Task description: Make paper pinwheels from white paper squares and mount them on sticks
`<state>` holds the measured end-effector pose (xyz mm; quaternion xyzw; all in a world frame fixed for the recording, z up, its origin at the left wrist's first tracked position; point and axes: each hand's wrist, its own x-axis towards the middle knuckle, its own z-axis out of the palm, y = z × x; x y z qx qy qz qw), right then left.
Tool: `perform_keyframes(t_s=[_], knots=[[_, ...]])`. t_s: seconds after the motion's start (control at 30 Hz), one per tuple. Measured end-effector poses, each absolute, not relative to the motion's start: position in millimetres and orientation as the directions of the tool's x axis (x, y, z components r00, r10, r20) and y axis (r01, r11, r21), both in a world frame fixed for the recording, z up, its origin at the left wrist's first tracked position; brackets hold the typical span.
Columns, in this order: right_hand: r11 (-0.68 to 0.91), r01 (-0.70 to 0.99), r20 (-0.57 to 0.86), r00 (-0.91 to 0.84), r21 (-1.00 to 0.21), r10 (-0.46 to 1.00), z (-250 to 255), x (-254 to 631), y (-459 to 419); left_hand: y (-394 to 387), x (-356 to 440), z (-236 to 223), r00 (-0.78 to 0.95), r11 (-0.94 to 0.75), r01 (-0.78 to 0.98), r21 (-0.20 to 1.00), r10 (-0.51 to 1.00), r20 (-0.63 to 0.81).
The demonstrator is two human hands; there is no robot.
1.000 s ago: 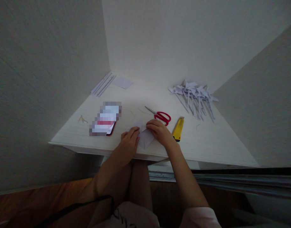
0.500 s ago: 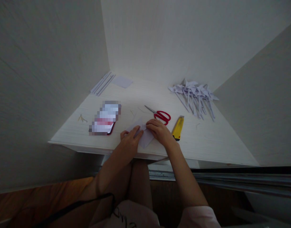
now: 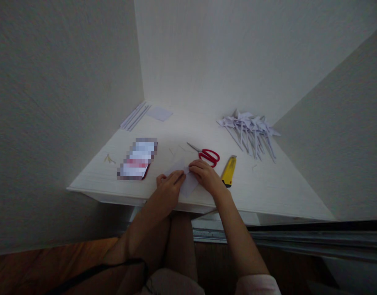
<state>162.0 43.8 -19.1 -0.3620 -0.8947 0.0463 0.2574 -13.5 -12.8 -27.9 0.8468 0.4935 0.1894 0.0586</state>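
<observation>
A piece of pale paper (image 3: 188,185) lies near the front edge of the white tabletop (image 3: 274,192), between my hands. My left hand (image 3: 170,184) is closed on its left part, thumb and fingers drawn together near the middle. From the other side my right hand (image 3: 204,173) pinches the paper, its fingertips close to those of the left. The fingers cover much of the paper, so its exact folds are hard to make out. Just beyond my right hand lie red-handled scissors (image 3: 209,155), blades pointing away to the left. A yellow utility knife (image 3: 229,171) rests right of that hand.
A phone (image 3: 138,159) with a blurred screen lies on the left. Paper sticks (image 3: 135,116) and a paper sheet (image 3: 160,113) are at the back left. Folded paper pinwheels on sticks (image 3: 250,127) are heaped at the back right. Walls enclose the tabletop's back and sides.
The camera view has tilted slightly, so the tabletop sits a little lower in the picture. Both hands stay on the paper, their fingers only slightly shifted.
</observation>
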Motion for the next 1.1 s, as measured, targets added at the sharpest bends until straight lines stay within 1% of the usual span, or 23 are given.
perform_keyframes(t_s=[0.1, 0.2, 0.3, 0.37, 0.43, 0.57, 0.7, 0.87, 0.93, 1.0, 1.03, 1.1], knots=[[0.711, 0.651, 0.455, -0.566, -0.266, 0.688, -15.8, 163.3, 34.6, -11.9, -14.4, -26.2, 0.449, -0.506, 0.820, 0.269, 0.859, 0.247], [0.622, 0.733, 0.491, -0.449, -0.276, 0.747, -10.9, 162.1, 14.0, -11.7, -14.2, -22.5, 0.485, -0.532, 0.821, 0.206, 0.841, 0.240], [0.495, 0.827, 0.427, -0.358, -0.268, 0.830, -8.1, 156.1, -9.0, -12.8, -7.5, -17.6, 0.532, -0.567, 0.813, 0.137, 0.817, 0.221], [0.439, 0.866, 0.366, -0.338, -0.240, 0.867, -8.3, 151.5, -19.0, -13.5, 1.4, -16.0, 0.514, -0.544, 0.830, 0.121, 0.831, 0.211], [0.399, 0.889, 0.323, -0.318, -0.226, 0.891, -9.4, 148.7, -22.7, -13.4, 11.5, -16.1, 0.458, -0.491, 0.860, 0.140, 0.863, 0.213], [0.371, 0.897, 0.311, -0.291, -0.240, 0.905, -11.9, 149.6, -18.0, -9.7, 24.6, -17.8, 0.360, -0.408, 0.877, 0.255, 0.908, 0.213], [0.422, 0.863, 0.321, -0.331, -0.278, 0.887, -14.4, 150.7, -10.0, -7.2, 23.7, -17.5, 0.368, -0.423, 0.834, 0.355, 0.905, 0.213], [0.392, 0.852, 0.286, -0.301, -0.348, 0.910, -16.6, 148.4, -2.4, -12.3, 18.1, -17.1, 0.343, -0.389, 0.819, 0.422, 0.921, 0.183], [0.394, 0.852, 0.281, -0.307, -0.344, 0.909, -16.8, 148.8, -0.6, -13.9, 13.8, -16.4, 0.377, -0.420, 0.781, 0.463, 0.907, 0.187], [0.405, 0.852, 0.277, -0.322, -0.332, 0.905, -16.7, 150.2, 0.4, -14.0, 6.8, -15.3, 0.420, -0.476, 0.722, 0.503, 0.878, 0.228], [0.410, 0.851, 0.272, -0.330, -0.328, 0.904, -16.4, 151.2, 0.8, -13.7, 2.4, -14.9, 0.432, -0.499, 0.707, 0.502, 0.866, 0.252], [0.414, 0.851, 0.254, -0.343, -0.325, 0.904, -15.5, 152.8, 1.5, -12.9, -6.9, -15.1, 0.458, -0.538, 0.719, 0.439, 0.843, 0.284]])
